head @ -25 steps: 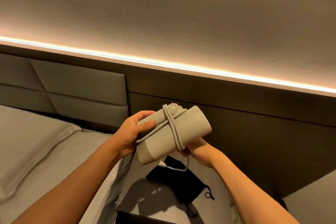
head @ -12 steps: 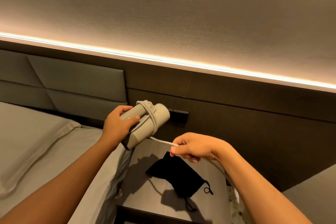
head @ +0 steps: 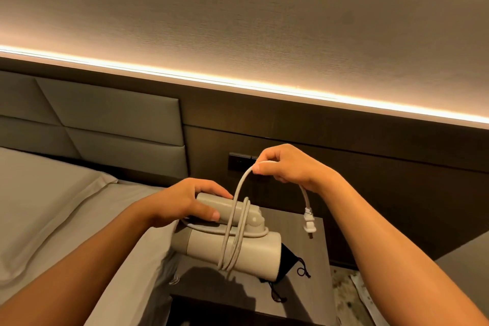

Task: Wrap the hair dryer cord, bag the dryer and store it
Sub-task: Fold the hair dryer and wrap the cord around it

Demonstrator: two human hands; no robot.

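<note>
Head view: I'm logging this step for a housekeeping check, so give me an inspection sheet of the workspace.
Surface: nightstand, dark top, beside the bed.
Job's things: hair dryer folded and held in the air; black drawstring bag lies on the nightstand, partly hidden behind it.
Clutter: nothing seen.
Hands: left hand grips the dryer handle; right hand pinches the cord.
Cables: cord looped several times around the dryer; plug dangles free.
Surroundings: padded headboard, lit wall strip, wall switch panel.

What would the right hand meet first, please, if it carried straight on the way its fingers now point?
Probably the dark switch panel on the wall: the right hand, pinching the cord, points left toward it, though depth is unclear.
</note>
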